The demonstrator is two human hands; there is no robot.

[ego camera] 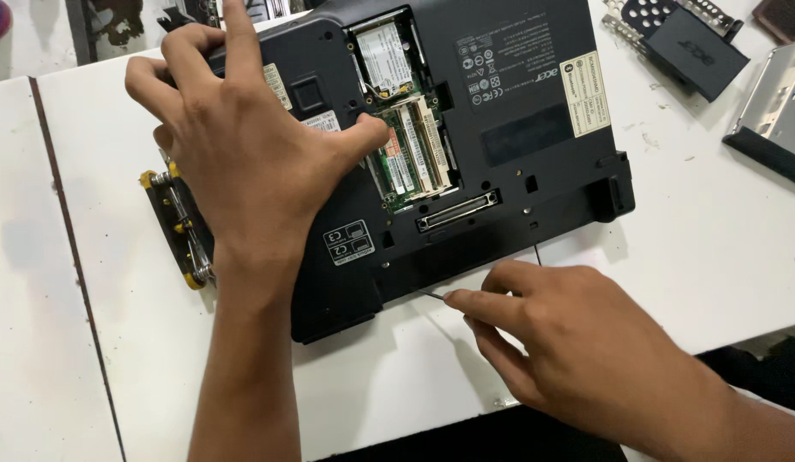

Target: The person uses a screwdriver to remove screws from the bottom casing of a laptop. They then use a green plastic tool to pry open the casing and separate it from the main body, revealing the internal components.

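The left hand (243,145) lies spread and flat on the upturned black laptop (466,145) in the middle of the white counter (722,257), thumb beside its open bay, where green memory boards (412,154) sit. The right hand (577,342) is pinched shut on a thin metal tool (431,293), its tip at the laptop's near edge. Firm downward pressure and a shallow tool angle would serve best here, I judge.
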